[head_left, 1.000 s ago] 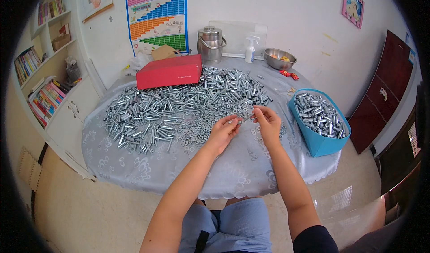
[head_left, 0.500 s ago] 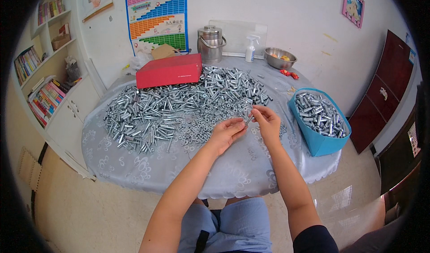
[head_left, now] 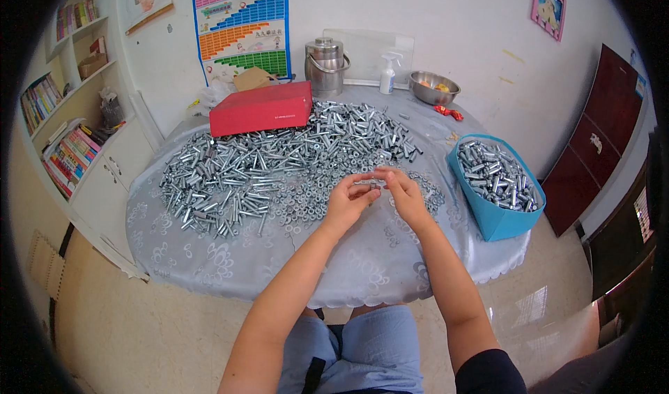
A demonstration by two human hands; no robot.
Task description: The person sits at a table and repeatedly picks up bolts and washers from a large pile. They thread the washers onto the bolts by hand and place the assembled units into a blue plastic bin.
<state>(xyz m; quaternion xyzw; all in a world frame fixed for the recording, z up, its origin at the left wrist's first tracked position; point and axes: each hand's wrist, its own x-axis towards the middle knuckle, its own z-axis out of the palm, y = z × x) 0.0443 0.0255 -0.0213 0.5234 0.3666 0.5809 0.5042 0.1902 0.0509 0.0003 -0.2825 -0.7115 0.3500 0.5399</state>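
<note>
My left hand (head_left: 348, 200) and my right hand (head_left: 405, 196) meet over the near edge of the pile, fingertips together. Between them a small silvery bolt (head_left: 377, 184) shows only in part, pinched by the fingers of both hands. Whether a nut or washer sits on it is hidden by the fingers. Just beyond and beside my hands lie loose nuts and washers (head_left: 301, 202). A big heap of zinc-coloured bolts (head_left: 223, 174) spreads to the left and far side.
A light blue fabric bin (head_left: 503, 226) full of bolt pieces stands at the right. A red box (head_left: 261, 111) rests on the heap's far side. Behind are a steel pot (head_left: 325, 70), a spray bottle (head_left: 387, 77) and a metal bowl (head_left: 425, 94). A patterned grey cloth (head_left: 230, 265) covers the table.
My hands have drawn closer together. The left fingers now reach over the bolt toward the right hand, and the bolt is more hidden than before.
</note>
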